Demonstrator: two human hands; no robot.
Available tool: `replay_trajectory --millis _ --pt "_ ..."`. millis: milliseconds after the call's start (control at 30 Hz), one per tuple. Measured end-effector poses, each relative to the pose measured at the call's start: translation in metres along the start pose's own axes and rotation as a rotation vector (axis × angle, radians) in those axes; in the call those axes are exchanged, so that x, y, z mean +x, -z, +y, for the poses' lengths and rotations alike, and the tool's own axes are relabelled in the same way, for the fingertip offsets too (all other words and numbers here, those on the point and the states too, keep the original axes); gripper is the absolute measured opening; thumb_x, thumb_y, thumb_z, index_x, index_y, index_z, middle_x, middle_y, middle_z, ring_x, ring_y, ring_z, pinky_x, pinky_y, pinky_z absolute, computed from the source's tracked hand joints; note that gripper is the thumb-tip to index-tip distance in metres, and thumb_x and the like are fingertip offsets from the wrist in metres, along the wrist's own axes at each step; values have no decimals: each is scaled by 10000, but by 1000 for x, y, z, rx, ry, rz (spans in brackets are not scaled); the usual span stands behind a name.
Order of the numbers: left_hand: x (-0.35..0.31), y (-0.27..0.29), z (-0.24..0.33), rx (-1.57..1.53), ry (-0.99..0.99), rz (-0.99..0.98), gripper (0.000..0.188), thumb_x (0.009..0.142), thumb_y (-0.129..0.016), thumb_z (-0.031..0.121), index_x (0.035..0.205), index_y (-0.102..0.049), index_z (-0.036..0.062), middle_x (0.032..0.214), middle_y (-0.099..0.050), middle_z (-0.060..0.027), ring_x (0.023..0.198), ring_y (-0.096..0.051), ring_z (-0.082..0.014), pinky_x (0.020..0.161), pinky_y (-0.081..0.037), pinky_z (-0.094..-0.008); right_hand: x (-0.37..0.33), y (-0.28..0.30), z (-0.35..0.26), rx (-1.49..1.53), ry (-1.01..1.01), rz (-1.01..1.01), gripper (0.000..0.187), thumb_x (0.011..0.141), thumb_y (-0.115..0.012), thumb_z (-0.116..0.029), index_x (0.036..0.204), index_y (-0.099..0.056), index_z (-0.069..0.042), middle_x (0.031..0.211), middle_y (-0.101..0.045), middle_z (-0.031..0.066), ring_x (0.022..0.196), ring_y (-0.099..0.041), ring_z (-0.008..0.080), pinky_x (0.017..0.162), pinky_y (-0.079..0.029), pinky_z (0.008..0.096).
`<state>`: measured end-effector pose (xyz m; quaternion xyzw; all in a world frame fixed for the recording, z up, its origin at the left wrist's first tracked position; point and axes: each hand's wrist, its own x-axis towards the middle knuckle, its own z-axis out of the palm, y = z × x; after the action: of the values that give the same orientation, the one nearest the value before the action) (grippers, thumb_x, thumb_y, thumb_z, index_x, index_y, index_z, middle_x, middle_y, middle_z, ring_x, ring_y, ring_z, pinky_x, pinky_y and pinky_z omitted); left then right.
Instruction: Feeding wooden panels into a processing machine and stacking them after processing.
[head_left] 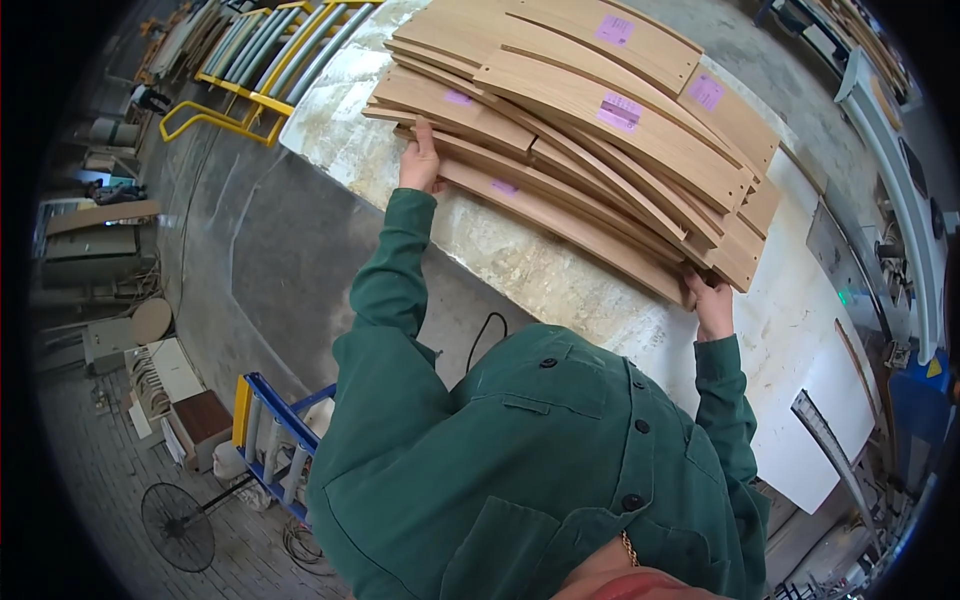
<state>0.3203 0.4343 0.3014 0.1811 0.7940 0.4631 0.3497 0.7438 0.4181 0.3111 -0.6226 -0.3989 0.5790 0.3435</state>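
Observation:
A pile of light wooden boards lies on a worn white table, the boards overlapping at slightly different angles. Several have pink paper labels and small drilled holes near their ends. Along the pile's near side runs a long wooden board with its own pink label. My left hand is closed on this board's left end, thumb on top. At its right end, the fingers of my right hand are closed on the edge, close under the other boards' ends. Whether the board touches the table is hard to see.
Beyond the table's left end stands a yellow-framed roller conveyor. A blue-and-yellow frame with rollers is at my left, near a black round fan. Grey and blue machinery borders the right side. A metal rail sits at the table's right.

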Motion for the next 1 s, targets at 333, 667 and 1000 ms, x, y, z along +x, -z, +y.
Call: replay_trajectory --millis 333,667,1000 --pt "-23 33 -29 -168 -35 -46 290 777 -570 302 918 -549 51 636 -530 -47 442 -464 -119 373 -378 -236 -40 -14 10 -74 -15 162 642 703 -669 -287 1151 -329 22 985 -497 104 687 -508 114 462 -413 208" --pt "-105 114 -43 -422 132 -456 334 775 -552 146 1064 -476 -4 884 -568 -55 726 -564 -129 569 -468 -244 -103 12 53 34 -12 -6 457 777 -583 -160 1135 -333 -26 906 -554 77 707 -535 95 493 -433 203" --pt "-180 87 -6 -350 -431 -491 554 771 -516 29 1261 -264 -28 1186 -438 -105 1009 -479 -172 822 -402 -270 -123 84 39 264 262 164 490 818 -454 -31 1276 -278 -26 1168 -437 68 1053 -414 130 886 -323 253"
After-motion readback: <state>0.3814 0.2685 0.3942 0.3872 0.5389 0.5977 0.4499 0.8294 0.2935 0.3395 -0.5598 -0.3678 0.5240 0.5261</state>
